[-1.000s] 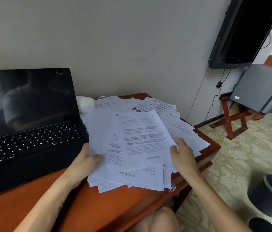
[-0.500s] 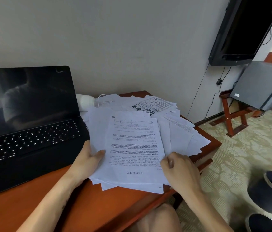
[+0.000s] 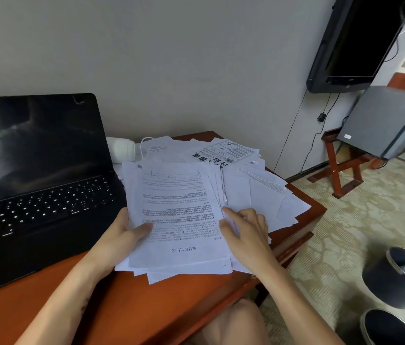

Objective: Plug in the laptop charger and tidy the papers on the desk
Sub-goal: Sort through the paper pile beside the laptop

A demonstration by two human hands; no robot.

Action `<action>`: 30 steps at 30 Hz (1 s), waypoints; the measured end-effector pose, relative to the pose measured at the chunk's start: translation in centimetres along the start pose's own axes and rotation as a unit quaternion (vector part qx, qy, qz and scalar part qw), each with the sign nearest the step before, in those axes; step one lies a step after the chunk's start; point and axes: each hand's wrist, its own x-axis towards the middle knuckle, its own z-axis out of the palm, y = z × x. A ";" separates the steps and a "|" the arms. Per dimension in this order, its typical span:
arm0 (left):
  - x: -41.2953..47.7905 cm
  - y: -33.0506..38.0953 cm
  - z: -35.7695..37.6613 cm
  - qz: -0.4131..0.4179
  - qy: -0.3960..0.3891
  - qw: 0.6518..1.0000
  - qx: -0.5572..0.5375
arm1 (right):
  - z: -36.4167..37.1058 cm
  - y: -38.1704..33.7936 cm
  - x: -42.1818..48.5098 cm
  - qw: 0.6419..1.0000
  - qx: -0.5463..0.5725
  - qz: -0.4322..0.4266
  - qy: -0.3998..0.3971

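Plain wall point(image 3: 171, 58), wall-mtd TV point(image 3: 360, 41), patterned carpet point(image 3: 333, 232), dark bin point(image 3: 383, 282), red wood stand point(image 3: 341, 170).

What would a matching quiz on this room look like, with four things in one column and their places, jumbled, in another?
Things:
1. laptop
2. papers
3. television
4. grey box

Places:
A. on a wooden stand
B. mounted on the wall
C. open on the left part of the desk
D. heaped on the desk, right of the laptop

Pairs: 1-C, 2-D, 3-B, 4-A
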 end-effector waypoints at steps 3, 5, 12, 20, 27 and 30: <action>-0.1 0.1 0.1 0.008 0.023 0.999 0.021 | -0.4 1.1 0.0 0.992 -0.082 0.084 0.048; -0.2 0.2 -0.1 0.026 0.050 0.998 0.025 | -0.5 1.3 -0.4 0.975 -0.166 0.141 0.047; -0.2 1.0 -0.6 0.093 0.127 0.988 0.006 | -1.8 -0.4 1.3 0.959 -0.174 0.221 -0.025; -0.2 1.1 -0.5 0.103 0.179 0.978 -0.037 | -1.2 -0.7 1.8 0.955 -0.097 0.278 -0.029; 0.4 0.8 -0.9 0.089 0.185 0.977 -0.049 | -1.3 -0.6 2.4 0.956 -0.002 0.292 -0.033; 0.4 0.7 -0.9 0.088 0.184 0.977 -0.055 | -1.5 -0.4 2.8 0.957 0.042 0.282 -0.050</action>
